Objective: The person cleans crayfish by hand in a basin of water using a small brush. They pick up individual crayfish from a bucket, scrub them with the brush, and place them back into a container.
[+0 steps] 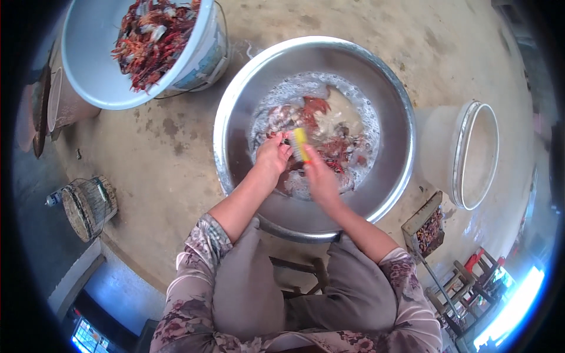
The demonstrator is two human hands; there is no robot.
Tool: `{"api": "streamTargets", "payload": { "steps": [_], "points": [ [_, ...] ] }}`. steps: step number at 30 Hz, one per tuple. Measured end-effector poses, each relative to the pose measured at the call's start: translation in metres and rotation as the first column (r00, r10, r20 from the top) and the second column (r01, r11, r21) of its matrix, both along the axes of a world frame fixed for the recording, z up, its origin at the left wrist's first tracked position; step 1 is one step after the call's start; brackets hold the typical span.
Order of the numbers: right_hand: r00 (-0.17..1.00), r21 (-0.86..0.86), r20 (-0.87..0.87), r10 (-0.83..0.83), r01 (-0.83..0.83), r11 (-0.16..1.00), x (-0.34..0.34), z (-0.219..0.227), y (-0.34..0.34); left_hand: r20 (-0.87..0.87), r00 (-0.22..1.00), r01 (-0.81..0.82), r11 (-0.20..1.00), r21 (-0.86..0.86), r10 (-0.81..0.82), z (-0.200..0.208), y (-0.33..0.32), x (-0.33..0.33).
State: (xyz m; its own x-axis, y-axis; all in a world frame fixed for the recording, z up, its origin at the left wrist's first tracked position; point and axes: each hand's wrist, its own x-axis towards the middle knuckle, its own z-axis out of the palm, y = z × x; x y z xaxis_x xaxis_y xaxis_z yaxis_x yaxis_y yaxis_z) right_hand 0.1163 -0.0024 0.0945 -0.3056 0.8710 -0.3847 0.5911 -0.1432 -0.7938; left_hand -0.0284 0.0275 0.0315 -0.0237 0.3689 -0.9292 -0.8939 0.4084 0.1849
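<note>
A large steel basin (393, 138) stands in front of my knees, with foamy, murky water and red crayfish (316, 107) in it. Over the water, my right hand (322, 179) grips a yellow scrub brush (301, 140), its pale bristles facing left. Close against those bristles is my left hand (274, 154), fingers pinched around a small dark thing. It is mostly hidden by the fingers and brush, so its kind is unclear. More crayfish (343, 147) float or lie in the water beside the brush.
At the far left, a light blue basin (88, 47) holds a heap of red crayfish (158, 41), with a white bucket (216, 53) by it. A white bucket (444, 153) stands on the right, near a dustpan (431, 232) of debris and wooden stools (462, 282). A stained bucket (88, 209) is at left.
</note>
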Motion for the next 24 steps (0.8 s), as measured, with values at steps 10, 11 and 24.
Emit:
{"api": "streamTargets", "payload": {
  "steps": [10,11,24],
  "points": [
    [0.935,0.133,0.096,-0.341,0.327,0.936,0.076,-0.032,0.034,-0.297,0.941,0.280,0.863,0.421,-0.161,0.121,0.012,-0.037],
    [0.904,0.039,0.059,-0.424,0.423,0.906,0.073,-0.027,0.048,-0.394,0.889,0.410,0.789,0.457,-0.234,0.137,0.011,-0.046],
    [0.920,0.214,0.233,-0.315,0.268,0.939,0.066,-0.072,0.094,-0.832,-0.538,0.632,0.718,-0.291,0.137,0.299,0.075,-0.204]
  ]
}}
